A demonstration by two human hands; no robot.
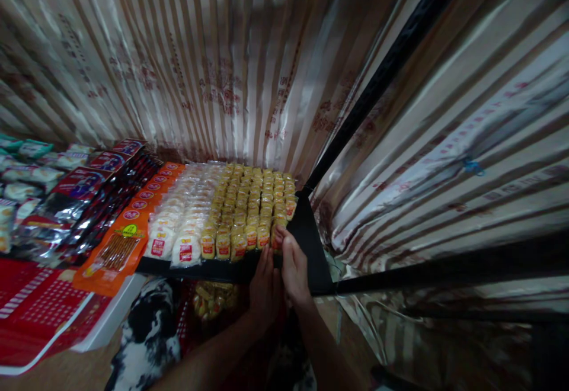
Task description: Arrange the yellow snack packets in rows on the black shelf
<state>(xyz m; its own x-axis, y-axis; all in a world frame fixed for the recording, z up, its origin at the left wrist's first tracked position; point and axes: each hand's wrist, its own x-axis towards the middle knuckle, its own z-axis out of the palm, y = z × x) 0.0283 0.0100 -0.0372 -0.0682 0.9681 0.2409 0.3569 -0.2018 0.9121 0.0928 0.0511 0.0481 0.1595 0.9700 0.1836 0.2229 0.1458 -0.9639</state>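
Your right hand [293,263] pinches a yellow snack packet [278,236] at the near right corner of the black shelf [311,249]. Your left hand [263,284] rests beside it, fingers seemingly loose in the dim light.

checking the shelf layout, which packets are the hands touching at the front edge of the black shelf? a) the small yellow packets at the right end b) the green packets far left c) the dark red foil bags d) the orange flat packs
a: both hands, left hand and right hand, meet at the small yellow snack packets on the right of the black shelf, apart from the orange flat packs.
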